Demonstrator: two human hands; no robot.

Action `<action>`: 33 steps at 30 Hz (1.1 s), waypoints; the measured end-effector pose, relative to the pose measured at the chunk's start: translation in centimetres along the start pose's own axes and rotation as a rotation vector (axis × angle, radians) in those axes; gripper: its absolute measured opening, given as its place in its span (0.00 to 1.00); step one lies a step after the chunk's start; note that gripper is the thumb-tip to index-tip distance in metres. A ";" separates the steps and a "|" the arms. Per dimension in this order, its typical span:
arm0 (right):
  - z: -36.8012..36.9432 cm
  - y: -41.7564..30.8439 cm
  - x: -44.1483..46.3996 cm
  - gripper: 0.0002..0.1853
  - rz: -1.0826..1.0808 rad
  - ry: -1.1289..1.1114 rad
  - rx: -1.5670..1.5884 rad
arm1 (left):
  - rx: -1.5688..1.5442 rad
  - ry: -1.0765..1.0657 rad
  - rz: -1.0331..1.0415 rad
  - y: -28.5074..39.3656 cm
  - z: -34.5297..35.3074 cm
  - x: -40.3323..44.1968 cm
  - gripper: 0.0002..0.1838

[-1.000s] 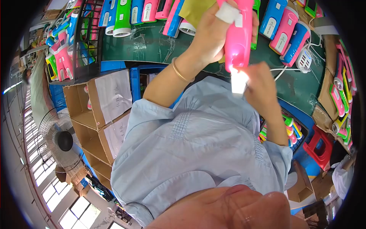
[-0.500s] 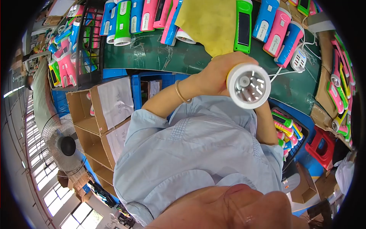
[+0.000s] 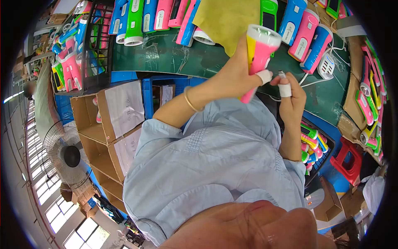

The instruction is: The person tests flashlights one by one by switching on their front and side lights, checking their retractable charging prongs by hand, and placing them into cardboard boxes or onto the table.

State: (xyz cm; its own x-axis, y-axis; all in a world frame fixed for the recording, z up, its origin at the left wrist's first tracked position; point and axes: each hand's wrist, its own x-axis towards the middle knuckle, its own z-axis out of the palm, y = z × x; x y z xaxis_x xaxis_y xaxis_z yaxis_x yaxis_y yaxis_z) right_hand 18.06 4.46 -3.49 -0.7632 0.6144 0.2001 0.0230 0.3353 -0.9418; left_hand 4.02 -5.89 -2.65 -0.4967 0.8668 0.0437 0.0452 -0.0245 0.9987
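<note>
My left hand (image 3: 238, 74), with a gold bangle on its wrist, is wrapped round a pink and yellow flashlight (image 3: 260, 52). The flashlight's white-rimmed head points up and its narrow pink end hangs below the hand. Just right of it, my right hand (image 3: 293, 97) pinches a small grey-tipped piece (image 3: 282, 74) that looks like a cable plug. White tape wraps my left thumb and a right finger. Behind the flashlight, a yellow cloth (image 3: 224, 20) lies on the green table (image 3: 166, 60).
Flashlights (image 3: 132, 25) line the table's far side. A white multi-port charger (image 3: 326, 67) with cables lies at right. A black wire basket (image 3: 96, 50) stands at left, above cardboard compartments (image 3: 93, 118). A crate of flashlights (image 3: 317, 145) and a red stool (image 3: 348, 161) are lower right.
The flashlight's lens has turned from facing the camera to pointing up, away from me. My right hand has come out from behind it to the right. The light seen a second ago is off.
</note>
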 end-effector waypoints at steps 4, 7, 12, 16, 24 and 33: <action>-0.9 -2.2 0.5 0.15 -0.006 -0.002 0.279 | -0.017 -0.054 -0.060 2.2 -0.6 0.5 0.38; -1.0 -3.3 1.8 0.15 -0.045 -0.132 0.171 | 0.145 -0.051 -0.034 1.7 -0.5 0.6 0.39; -0.3 -3.3 3.1 0.10 0.015 -0.166 -0.146 | 0.228 0.014 -0.046 1.6 -0.2 0.5 0.35; -0.2 -3.5 3.0 0.09 -0.004 -0.164 -0.341 | 0.349 0.090 0.051 0.5 0.4 0.5 0.35; 0.0 -2.7 2.2 0.08 -0.050 -0.147 -0.266 | 0.355 0.177 0.197 -0.9 0.3 1.5 0.31; 0.8 -2.0 2.8 0.20 0.337 -0.227 0.149 | -0.960 -0.221 0.185 0.8 -1.1 4.1 0.34</action>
State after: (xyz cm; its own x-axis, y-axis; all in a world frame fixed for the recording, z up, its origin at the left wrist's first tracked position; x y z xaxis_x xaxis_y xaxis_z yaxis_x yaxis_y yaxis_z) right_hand 15.35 4.97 -1.30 -0.8522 0.4933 -0.1742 0.2146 0.0258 -0.9764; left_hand 1.11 -2.89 -1.68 -0.3764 0.8794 0.2916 -0.6618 -0.4755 0.5796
